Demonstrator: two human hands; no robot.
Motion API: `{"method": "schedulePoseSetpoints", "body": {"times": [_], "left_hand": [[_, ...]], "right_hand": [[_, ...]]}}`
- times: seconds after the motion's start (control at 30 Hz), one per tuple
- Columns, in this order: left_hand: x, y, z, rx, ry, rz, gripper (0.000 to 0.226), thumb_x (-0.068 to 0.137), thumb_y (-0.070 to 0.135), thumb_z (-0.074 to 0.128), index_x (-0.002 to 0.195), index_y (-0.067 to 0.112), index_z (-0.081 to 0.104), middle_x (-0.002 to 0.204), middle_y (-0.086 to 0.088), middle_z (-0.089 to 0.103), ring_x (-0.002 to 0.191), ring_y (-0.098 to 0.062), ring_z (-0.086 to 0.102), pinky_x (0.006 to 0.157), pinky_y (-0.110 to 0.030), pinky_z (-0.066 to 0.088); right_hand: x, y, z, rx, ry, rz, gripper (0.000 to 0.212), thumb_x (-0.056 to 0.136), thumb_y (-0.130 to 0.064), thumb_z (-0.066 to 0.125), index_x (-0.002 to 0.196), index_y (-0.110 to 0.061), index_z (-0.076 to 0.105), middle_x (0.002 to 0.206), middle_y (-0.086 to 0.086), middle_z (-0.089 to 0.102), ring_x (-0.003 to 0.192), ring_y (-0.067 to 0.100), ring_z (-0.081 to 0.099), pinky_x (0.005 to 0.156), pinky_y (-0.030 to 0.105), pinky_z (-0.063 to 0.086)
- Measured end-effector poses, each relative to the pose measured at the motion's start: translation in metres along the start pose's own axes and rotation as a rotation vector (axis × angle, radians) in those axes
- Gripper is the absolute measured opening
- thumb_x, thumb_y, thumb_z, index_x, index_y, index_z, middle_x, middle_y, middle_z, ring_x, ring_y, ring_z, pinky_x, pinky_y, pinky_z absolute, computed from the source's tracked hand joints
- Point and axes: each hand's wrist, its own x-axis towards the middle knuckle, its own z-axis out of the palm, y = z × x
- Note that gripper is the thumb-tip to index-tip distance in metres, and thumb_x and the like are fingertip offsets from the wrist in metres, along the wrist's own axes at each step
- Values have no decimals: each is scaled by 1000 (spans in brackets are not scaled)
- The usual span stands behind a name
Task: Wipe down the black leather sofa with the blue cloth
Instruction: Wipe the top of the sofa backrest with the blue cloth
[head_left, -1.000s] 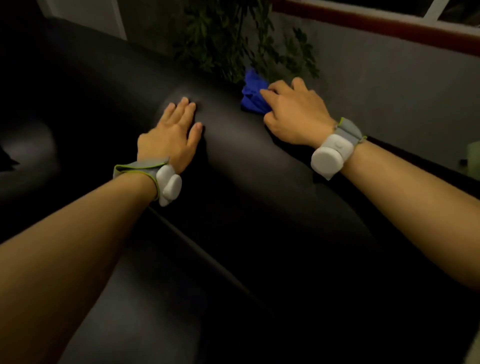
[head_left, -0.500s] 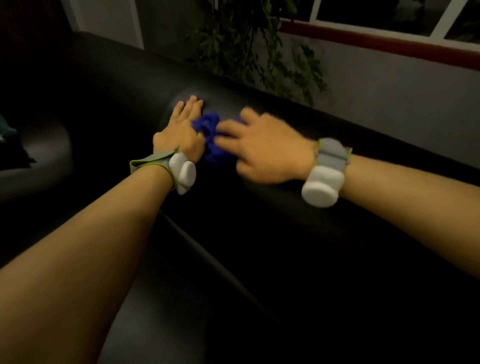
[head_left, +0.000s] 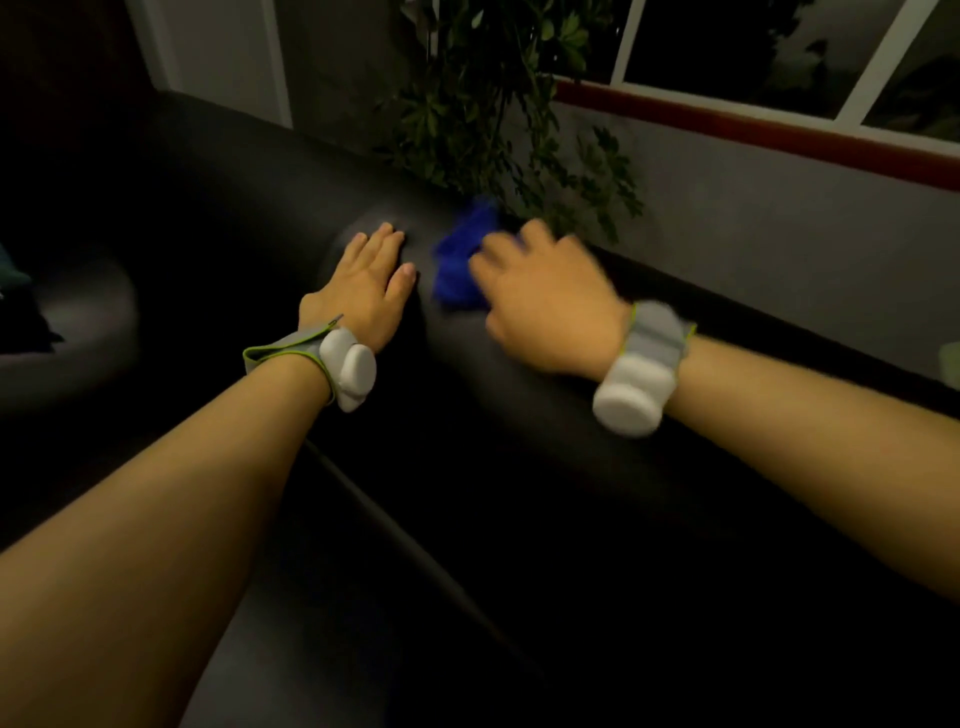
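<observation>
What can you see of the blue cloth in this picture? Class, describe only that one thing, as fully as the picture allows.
The blue cloth is a vivid royal blue, soft and fuzzy-looking, bunched into a crumpled wad rather than spread flat. It lies on the rounded top of the black leather sofa backrest, just in front of the leafy plant. The right hand lies on its right part, covering that side; blur hides the grip. The left hand lies flat beside it, apart from it.

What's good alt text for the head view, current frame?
A person's right hand, motion-blurred, presses a bunched bright blue cloth onto the rounded top of a black leather sofa, while the left hand lies flat beside it. Both wrists wear grey bands with white pods; a leafy green plant stands behind the sofa.
</observation>
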Motion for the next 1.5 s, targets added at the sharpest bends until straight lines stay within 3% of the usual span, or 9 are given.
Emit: {"method": "schedulePoseSetpoints", "body": {"times": [0.17,0.27,0.4,0.5,0.6,0.87,1.1,1.23,1.5], "left_hand": [[-2,-1,-2,-2,-2,-15,58,104,51,25,157,31,13,165,14,4,151,-9,-2,120,-45,15],[-3,6,3,9,-23,-35,57,105,47,23,158,28,10,165,12,0,152,-10,-5,121,-45,12],[-17,26,4,-183,-9,-70,56,107,31,30,158,16,11,166,-6,-1,153,-26,-5,123,-46,1],[-44,21,0,-158,8,90,55,104,10,42,155,11,23,164,-15,1,151,-37,-2,122,-39,6],[-75,5,2,-14,57,327,69,88,-13,43,153,9,32,164,-1,0,152,-24,1,121,-29,15],[-135,-20,5,-92,-106,38,64,91,-6,44,151,12,36,162,-9,23,147,-25,28,118,-24,19],[-211,-41,3,35,-131,-98,60,95,11,44,149,36,37,163,20,10,146,-15,28,105,-44,45],[-226,-45,0,76,-121,-106,55,96,14,44,146,37,42,161,21,17,144,-14,30,99,-38,48],[-225,-27,-7,55,-79,-96,55,95,17,46,146,37,41,160,21,21,143,-14,32,98,-38,48]], "right_hand": [[-47,-49,9,-96,-101,-659,41,92,-35,41,131,-34,55,147,-15,41,123,27,39,75,35,30],[-38,-43,10,-62,-119,-624,43,90,-37,45,133,-37,53,148,-16,39,120,24,39,75,34,28],[-2,6,-3,-95,36,-256,47,89,-38,47,135,-33,47,148,-7,39,118,31,41,77,37,32],[-1,11,2,-93,17,-106,53,93,-31,44,145,-22,38,151,1,33,120,37,38,79,41,35],[-12,-19,6,-200,65,-230,49,90,-23,42,138,-13,45,147,6,39,113,37,44,72,40,34],[-38,-96,25,-211,44,-429,53,93,-22,20,133,-8,53,139,11,45,112,32,46,77,39,37],[-125,-213,121,-425,-403,-632,42,104,-24,32,142,-17,47,153,17,26,123,30,35,87,34,36],[-112,-194,108,-319,-314,-548,44,102,-21,34,143,-11,43,158,15,20,129,31,33,91,37,34],[-3,-83,11,-43,92,75,46,99,-16,32,144,-11,37,152,10,32,125,34,39,95,45,33]]}}
